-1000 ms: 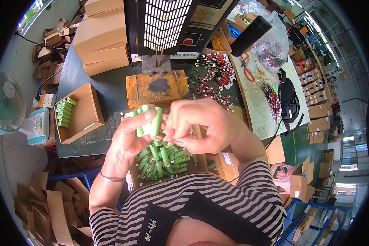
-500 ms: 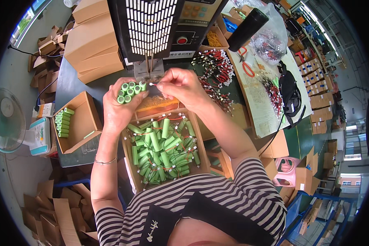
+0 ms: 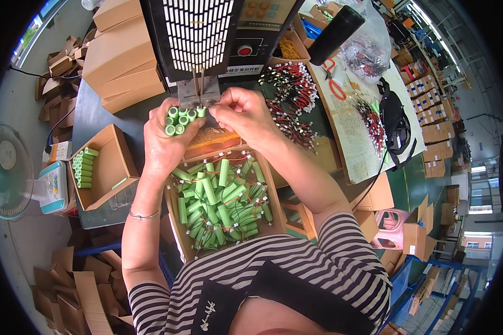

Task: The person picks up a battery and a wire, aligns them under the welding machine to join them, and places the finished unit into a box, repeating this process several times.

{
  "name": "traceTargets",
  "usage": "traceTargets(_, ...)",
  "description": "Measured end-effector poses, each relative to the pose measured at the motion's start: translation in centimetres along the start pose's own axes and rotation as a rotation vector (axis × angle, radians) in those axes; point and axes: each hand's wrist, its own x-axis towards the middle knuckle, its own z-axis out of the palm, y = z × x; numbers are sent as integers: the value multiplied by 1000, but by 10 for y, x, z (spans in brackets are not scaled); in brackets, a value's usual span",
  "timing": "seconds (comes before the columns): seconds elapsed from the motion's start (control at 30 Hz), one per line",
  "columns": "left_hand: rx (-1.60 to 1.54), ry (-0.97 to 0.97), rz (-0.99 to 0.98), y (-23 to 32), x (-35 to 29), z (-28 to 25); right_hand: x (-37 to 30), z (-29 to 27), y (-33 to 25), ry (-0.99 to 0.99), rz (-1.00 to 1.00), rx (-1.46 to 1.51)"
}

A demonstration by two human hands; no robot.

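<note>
My left hand [image 3: 167, 137] is closed round a bundle of several green cylindrical battery cells [image 3: 180, 119], their ends facing up. The cell nearest the machine sits under the two metal electrode rods [image 3: 199, 86] of a black spot welder [image 3: 246, 39]. Beside that cell, my right hand [image 3: 240, 114] pinches a thin wire lead, mostly hidden by its fingertips. Below both hands stands a cardboard box [image 3: 278, 215] filled with green cells bearing red and black leads with white connectors. Between hands and box lies an orange-wrapped block [image 3: 212, 144].
To the left, an open carton [image 3: 109, 167] holds a row of green cells, next to a fan [image 3: 8, 162]. Piles of red and black leads [image 3: 290, 92] lie right of the welder. Farther right, orange-handled scissors [image 3: 335, 86] and a black bag [image 3: 395, 125] rest on a pale board.
My left hand has brought the cells up under the electrode rods. My right hand has shifted slightly, carrying the lead's end to the nearest cell, where my fingers now mostly cover it.
</note>
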Motion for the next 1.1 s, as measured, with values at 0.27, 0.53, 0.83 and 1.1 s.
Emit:
traceTargets(0.27,-53,30,1,3,0,-2,4,1,3,0,-21,-169)
traceTargets(0.53,-130,-206,-41,14,-22,-17,-13,-41,-22,23,-40,46)
traceTargets(0.83,27,-109,231,15,-13,-10,-125,-186,17,413,113,-915)
traceTargets(1.1,44,-19,148,12,-15,-3,-132,-191,23,287,75,-1151)
